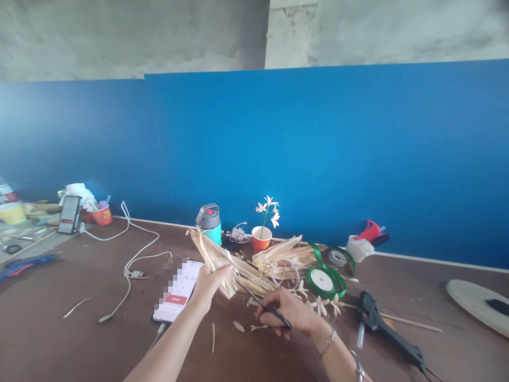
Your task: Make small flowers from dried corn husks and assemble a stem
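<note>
My left hand (209,286) is closed on a strip of dried corn husk (210,254), lifted off the brown table (59,339). My right hand (288,313) grips black scissors (262,303), whose blades point up-left into the husk just below my left fingers. More husk strips (278,260) lie piled behind my hands. Small husk flowers (324,303) and trimmed scraps (238,326) lie on the table around my right hand.
A phone (178,291) lies left of my hands, with white cables (131,260) beyond. A teal bottle (210,223), an orange cup holding a husk flower (262,233), green ribbon rolls (324,280), a black glue gun (382,323) and a blue back panel (318,159) surround the work spot.
</note>
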`<state>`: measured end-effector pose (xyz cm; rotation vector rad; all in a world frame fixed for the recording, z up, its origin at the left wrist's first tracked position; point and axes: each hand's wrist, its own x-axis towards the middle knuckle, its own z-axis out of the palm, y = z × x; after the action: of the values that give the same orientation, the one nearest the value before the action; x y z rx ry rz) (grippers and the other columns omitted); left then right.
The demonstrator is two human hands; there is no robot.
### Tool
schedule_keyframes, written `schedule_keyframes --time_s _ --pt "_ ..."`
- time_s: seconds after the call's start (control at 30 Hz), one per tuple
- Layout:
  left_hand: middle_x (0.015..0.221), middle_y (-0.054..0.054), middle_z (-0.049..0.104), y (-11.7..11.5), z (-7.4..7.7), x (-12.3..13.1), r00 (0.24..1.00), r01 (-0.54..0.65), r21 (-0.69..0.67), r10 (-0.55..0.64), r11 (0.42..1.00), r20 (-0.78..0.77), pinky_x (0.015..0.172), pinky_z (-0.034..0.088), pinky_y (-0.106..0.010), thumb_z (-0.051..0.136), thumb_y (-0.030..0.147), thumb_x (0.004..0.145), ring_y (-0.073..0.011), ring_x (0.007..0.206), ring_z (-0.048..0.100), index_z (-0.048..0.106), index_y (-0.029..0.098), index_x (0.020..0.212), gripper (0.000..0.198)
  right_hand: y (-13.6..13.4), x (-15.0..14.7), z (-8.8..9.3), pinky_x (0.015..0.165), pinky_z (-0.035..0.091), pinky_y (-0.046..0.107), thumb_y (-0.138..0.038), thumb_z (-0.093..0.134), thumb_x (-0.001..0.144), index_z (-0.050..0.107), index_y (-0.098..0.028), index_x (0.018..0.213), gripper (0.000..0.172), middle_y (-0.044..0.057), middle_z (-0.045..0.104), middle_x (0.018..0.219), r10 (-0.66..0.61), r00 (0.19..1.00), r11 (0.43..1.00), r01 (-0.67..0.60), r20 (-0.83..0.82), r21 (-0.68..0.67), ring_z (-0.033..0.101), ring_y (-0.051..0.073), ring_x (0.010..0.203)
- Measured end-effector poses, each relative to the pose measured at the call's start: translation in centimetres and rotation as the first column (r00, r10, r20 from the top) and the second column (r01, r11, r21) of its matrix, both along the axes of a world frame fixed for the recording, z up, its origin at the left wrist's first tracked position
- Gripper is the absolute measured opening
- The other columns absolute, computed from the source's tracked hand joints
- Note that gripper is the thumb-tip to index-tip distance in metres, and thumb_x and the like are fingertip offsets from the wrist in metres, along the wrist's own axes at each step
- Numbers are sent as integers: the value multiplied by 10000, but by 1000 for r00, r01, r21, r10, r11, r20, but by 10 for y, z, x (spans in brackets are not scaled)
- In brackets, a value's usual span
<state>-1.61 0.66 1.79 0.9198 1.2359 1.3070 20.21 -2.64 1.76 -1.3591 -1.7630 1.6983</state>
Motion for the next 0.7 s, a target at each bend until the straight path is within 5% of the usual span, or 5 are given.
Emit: schedule_keyframes --time_s 0.7 --pt "700 -94 742 4 -5 -2 995 -102 -2 102 995 19 589 545 -296 792 307 560 -270 708 704 705 72 874 402 1 -1 2 306 341 129 -217 600 661 679 -125 767 162 -62 524 420 18 1000 999 -17 17 -34 422 44 310"
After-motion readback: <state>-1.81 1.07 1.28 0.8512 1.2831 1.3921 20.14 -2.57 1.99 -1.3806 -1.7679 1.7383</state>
